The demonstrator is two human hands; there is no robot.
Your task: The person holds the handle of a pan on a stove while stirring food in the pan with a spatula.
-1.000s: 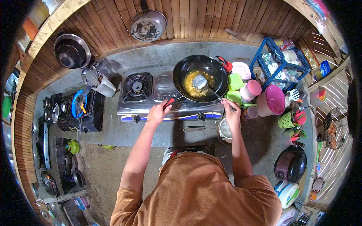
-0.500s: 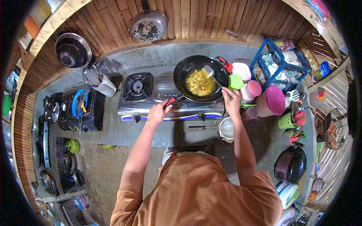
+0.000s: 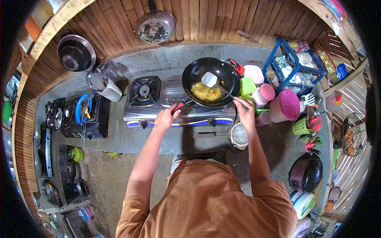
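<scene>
A black wok (image 3: 228,75) sits over the right burner of the gas stove (image 3: 158,115). My left hand (image 3: 167,117) is closed around the wok's red-and-black handle (image 3: 178,107), left of the pan. In my right hand (image 3: 244,110) is the handle of a spatula (image 3: 209,79), whose wide metal blade is over the wok. Yellow chopped food (image 3: 206,93) lies gathered in the near part of the wok, just below the blade. The second handle, also red and black, sticks out at the wok's far right.
Plastic containers (image 3: 266,93) stand close to the wok's right, before a blue rack (image 3: 295,65). A pot (image 3: 239,135) and a knife (image 3: 210,135) lie at the counter's front. The left burner (image 3: 145,90) holds no pan. Pans (image 3: 157,27) hang on the wooden wall.
The spatula blade has moved left from the wok's right side. The food, spread wider before, is now bunched toward the near side. My left hand keeps its hold on the handle.
</scene>
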